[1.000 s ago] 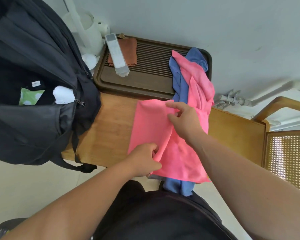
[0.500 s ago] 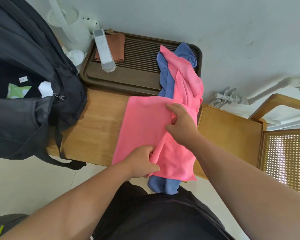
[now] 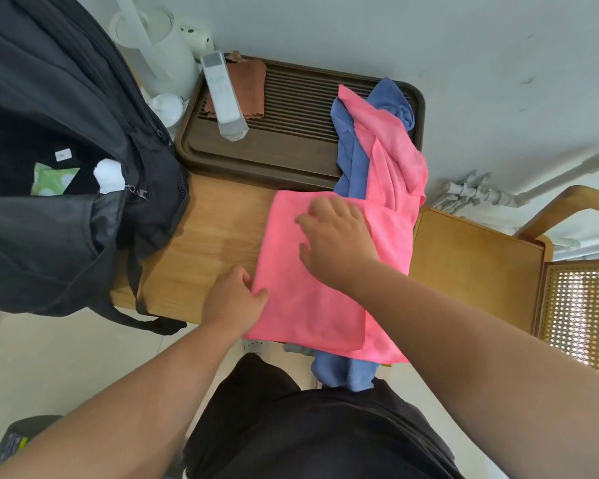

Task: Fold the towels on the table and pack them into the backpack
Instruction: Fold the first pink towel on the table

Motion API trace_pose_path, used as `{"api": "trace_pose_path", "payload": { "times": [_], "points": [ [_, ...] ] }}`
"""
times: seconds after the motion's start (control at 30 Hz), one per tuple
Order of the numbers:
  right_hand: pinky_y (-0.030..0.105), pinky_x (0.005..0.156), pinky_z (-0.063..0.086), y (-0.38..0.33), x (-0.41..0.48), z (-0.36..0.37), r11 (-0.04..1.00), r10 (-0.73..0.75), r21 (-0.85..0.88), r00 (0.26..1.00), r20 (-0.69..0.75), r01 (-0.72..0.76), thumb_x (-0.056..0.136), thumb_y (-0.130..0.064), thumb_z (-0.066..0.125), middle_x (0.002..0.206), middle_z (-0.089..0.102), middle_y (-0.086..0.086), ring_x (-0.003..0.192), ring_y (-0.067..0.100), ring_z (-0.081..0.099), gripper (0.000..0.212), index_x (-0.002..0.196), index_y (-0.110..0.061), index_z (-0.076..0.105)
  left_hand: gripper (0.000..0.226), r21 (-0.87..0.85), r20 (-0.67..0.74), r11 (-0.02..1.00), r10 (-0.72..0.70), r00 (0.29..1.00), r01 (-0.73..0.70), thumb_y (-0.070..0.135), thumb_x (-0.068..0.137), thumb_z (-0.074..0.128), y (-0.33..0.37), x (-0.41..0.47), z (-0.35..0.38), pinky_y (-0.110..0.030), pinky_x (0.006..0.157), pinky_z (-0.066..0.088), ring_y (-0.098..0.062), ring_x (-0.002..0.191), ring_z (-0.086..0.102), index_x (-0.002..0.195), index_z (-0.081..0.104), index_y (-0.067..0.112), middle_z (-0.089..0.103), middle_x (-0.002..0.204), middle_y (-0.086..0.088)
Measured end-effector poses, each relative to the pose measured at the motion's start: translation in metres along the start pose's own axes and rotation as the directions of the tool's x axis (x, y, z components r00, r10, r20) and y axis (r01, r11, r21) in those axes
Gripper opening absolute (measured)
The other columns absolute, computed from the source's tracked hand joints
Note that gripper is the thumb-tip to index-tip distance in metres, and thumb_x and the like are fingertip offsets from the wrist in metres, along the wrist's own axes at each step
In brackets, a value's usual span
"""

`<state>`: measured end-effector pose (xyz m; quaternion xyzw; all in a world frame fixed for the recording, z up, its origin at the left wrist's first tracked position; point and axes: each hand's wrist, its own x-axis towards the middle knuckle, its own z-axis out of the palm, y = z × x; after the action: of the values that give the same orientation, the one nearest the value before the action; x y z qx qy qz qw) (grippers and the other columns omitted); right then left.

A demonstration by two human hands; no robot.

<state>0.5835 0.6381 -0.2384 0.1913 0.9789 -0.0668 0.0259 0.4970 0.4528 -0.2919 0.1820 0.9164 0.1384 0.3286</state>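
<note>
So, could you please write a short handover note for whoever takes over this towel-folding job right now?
Left hand: pinches the near-left edge of the pink cloth towel.
Right hand: flat, fingers spread, pressing that towel onto the light wooden table.
Blue cloth towel: unfolded beneath the pink one, hanging off the near edge.
Black fabric backpack: open, at the left.
Done: pink towel partly folded.
Left: finish it, fold the blue, pack both.

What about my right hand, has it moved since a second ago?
Yes: the right hand slid left toward the black fabric backpack, judged against the dark brown slatted tray.
</note>
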Motion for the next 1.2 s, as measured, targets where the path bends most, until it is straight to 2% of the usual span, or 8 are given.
{"api": "trace_pose_path", "payload": {
  "times": [0.17, 0.33, 0.53, 0.67, 0.9, 1.0, 1.07, 1.2],
  "points": [
    [0.045, 0.099, 0.040, -0.028, 0.048, 0.017, 0.998, -0.004, 0.066, 0.926, 0.377, -0.022, 0.098, -0.043, 0.049, 0.139, 0.041, 0.010, 0.125, 0.032, 0.043, 0.055, 0.151, -0.030, 0.036, 0.028, 0.136, 0.108, 0.990, -0.048, 0.993, 0.033, 0.047, 0.085, 0.065, -0.022, 0.011, 0.005, -0.031, 0.058, 0.043, -0.019, 0.073, 0.060, 0.084, 0.057, 0.019, 0.063, 0.080, 0.003],
    [0.053, 0.108, 0.032, -0.040, 0.076, 0.040, 0.988, 0.134, -0.010, 0.831, 0.540, -0.153, 0.099, -0.064, 0.033, 0.157, 0.023, 0.015, 0.140, 0.039, 0.030, 0.063, 0.156, -0.041, 0.020, 0.026, 0.121, 0.170, 0.990, 0.047, 0.984, -0.068, 0.029, 0.086, 0.062, -0.027, 0.015, 0.008, -0.031, 0.052, 0.037, -0.020, 0.061, 0.053, 0.066, 0.050, 0.018, 0.055, 0.065, 0.002],
    [0.049, 0.107, 0.034, -0.058, 0.085, 0.053, 0.954, 0.260, 0.005, 0.840, 0.475, -0.298, 0.098, -0.063, 0.036, 0.153, 0.027, 0.007, 0.135, 0.034, 0.033, 0.071, 0.152, -0.017, 0.037, 0.024, -0.267, 0.296, 0.963, 0.058, 0.953, 0.024, 0.020, 0.073, 0.065, -0.038, 0.020, -0.016, -0.035, 0.057, 0.040, -0.020, 0.059, 0.047, 0.065, 0.043, 0.018, 0.048, 0.062, 0.001],
    [0.049, 0.105, 0.041, -0.079, 0.094, 0.048, 0.929, 0.237, 0.198, 0.914, 0.331, -0.312, 0.098, -0.056, 0.046, 0.146, 0.036, 0.006, 0.132, 0.032, 0.038, 0.061, 0.143, -0.016, 0.043, 0.027, -0.307, 0.225, 0.951, 0.059, 0.973, 0.014, 0.017, 0.071, 0.064, -0.048, 0.024, -0.042, -0.035, 0.055, 0.036, -0.019, 0.057, 0.041, 0.063, 0.038, 0.018, 0.042, 0.059, 0.001],
    [0.048, 0.106, 0.040, -0.121, 0.122, 0.038, 0.916, 0.105, 0.354, 0.965, 0.239, -0.188, 0.099, -0.049, 0.049, 0.150, 0.034, 0.005, 0.133, 0.032, 0.038, 0.060, 0.150, -0.019, 0.038, 0.025, 0.131, 0.016, 0.988, 0.077, 0.997, -0.078, 0.018, 0.081, 0.061, -0.079, 0.037, -0.085, -0.033, 0.058, 0.033, -0.027, 0.070, 0.051, 0.072, 0.038, 0.018, 0.051, 0.073, -0.001],
    [0.049, 0.112, 0.036, -0.128, 0.128, 0.046, 0.907, 0.032, 0.384, 0.937, 0.347, -0.173, 0.099, -0.049, 0.050, 0.160, 0.024, 0.004, 0.141, 0.033, 0.033, 0.069, 0.158, -0.023, 0.025, 0.013, 0.286, 0.036, 0.956, 0.057, 0.998, -0.065, 0.017, 0.090, 0.056, -0.081, 0.036, -0.089, -0.034, 0.067, 0.039, -0.029, 0.086, 0.056, 0.096, 0.045, 0.014, 0.052, 0.092, -0.003],
    [0.049, 0.116, 0.032, -0.125, 0.126, 0.052, 0.915, -0.005, 0.360, 0.885, 0.465, -0.183, 0.098, -0.051, 0.051, 0.166, 0.015, 0.003, 0.148, 0.031, 0.025, 0.073, 0.159, -0.030, 0.018, 0.024, 0.402, 0.058, 0.913, 0.058, 0.997, -0.076, 0.013, 0.093, 0.051, -0.082, 0.036, -0.087, -0.035, 0.069, 0.040, -0.031, 0.099, 0.061, 0.117, 0.047, 0.011, 0.058, 0.106, -0.008],
    [0.048, 0.117, 0.030, -0.109, 0.103, 0.056, 0.934, 0.022, 0.295, 0.855, 0.518, -0.202, 0.098, -0.053, 0.050, 0.166, 0.016, 0.006, 0.150, 0.030, 0.021, 0.068, 0.157, -0.033, 0.026, 0.030, 0.558, 0.130, 0.808, 0.142, 0.981, -0.191, 0.005, 0.090, 0.043, -0.079, 0.033, -0.080, -0.036, 0.065, 0.038, -0.029, 0.090, 0.062, 0.120, 0.047, 0.013, 0.060, 0.103, -0.007]
  ]
}}
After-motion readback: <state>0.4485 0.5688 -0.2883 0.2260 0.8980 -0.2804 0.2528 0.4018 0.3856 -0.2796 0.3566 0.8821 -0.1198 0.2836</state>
